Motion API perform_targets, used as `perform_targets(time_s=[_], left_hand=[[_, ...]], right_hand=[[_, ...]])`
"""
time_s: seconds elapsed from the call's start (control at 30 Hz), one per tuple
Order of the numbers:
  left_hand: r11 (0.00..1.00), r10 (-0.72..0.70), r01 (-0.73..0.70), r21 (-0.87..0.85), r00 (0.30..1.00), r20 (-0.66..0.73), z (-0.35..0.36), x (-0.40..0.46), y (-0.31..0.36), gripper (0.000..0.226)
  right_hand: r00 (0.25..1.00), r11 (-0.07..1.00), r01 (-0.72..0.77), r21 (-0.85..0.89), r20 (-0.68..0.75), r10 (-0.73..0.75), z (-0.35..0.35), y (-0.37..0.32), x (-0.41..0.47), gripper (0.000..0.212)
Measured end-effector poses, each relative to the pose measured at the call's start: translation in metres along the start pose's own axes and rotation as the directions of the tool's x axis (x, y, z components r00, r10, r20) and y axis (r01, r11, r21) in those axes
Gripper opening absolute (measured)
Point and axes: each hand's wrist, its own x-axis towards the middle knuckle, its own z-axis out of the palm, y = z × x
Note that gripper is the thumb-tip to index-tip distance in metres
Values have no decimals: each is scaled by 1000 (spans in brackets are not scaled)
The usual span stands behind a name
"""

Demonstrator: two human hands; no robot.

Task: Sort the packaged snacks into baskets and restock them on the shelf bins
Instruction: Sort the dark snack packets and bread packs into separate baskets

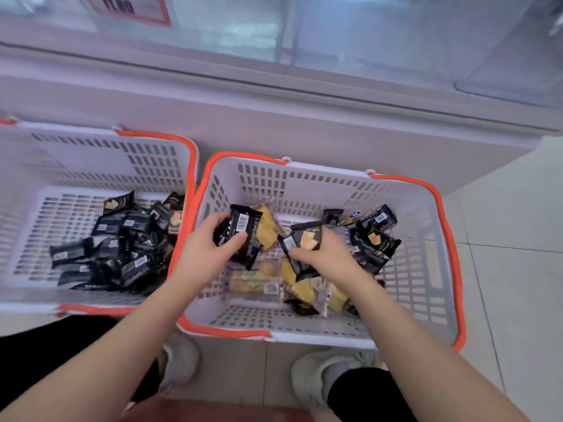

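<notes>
The left hand [210,242] curls around a small bunch of black snack packs [242,233] over the right basket [438,208]. The right hand [323,257] pinches one black pack [306,239] just beside it. Two white baskets sit side by side; the left basket [170,147] holds only black packs, too many to count. Two white shoes [307,376] show near.

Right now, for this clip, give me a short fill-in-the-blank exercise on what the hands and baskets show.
1. Both hands reach into the ____ basket.
2. The left hand grips a ____ packet.
3. The left basket holds only ____ packets.
4. The right hand holds ____ packets.

Missing words: right; black; black; black
</notes>
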Motion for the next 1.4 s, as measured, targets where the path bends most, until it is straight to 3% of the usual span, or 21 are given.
perform_targets(time_s=[0.1,0.23,0.3,0.4,0.57,0.67,0.77,0.83,0.9,1.0,1.07,1.13,1.27,1.33,1.4], left_hand=[[991,6,-28,-128,985,-171,-43,-6,-10,32],[988,-102,50,-146,924,-370,-97,-20,-41,32],[991,-116,75,-112,900,-421,-115,-27,-59,36],[989,-149,126,-80,883,-444,-125,-35,-77,34],[974,-185,222,45,895,-406,-111,-35,-86,39],[921,-171,220,323,970,-172,-95,-33,-98,42],[797,-284,154,584,949,137,-86,-32,-101,45],[806,-303,145,574,934,189,-84,-29,-95,47],[823,-236,100,560,955,177,-82,-28,-83,45],[801,72,-120,587,992,104,-69,-27,-52,35],[791,275,-290,539,955,109,-61,-30,-29,31],[762,365,-439,475,898,245,-38,-31,-11,30],[781,218,-514,356,757,616,22,-29,3,30],[798,117,-496,342,684,720,51,-25,4,28],[794,16,-478,376,635,772,77,-20,2,24]], right_hand=[[994,969,35,243,93,-59,51,-52,-5,38],[990,910,-32,413,137,-27,122,-104,2,12],[988,922,-68,380,154,9,154,-120,3,7],[987,975,-20,220,162,-17,188,-124,1,22],[987,998,3,60,157,-13,185,-112,-7,40],[994,996,83,39,72,-86,161,-93,-10,18],[999,997,29,70,-19,-28,136,-67,-13,11],[998,996,-27,90,-50,32,123,-48,-15,16],[995,992,-78,95,-58,84,111,-31,-19,16],[989,988,-134,81,-46,138,90,-2,-23,7],[988,989,-148,2,-39,148,77,12,-24,4],[983,977,-186,-106,-28,184,55,32,-24,4],[949,918,-307,-250,-9,315,10,69,-21,19],[939,885,-335,-324,-39,341,-9,86,-15,33],[929,828,-355,-435,-64,364,-24,103,-8,31]])
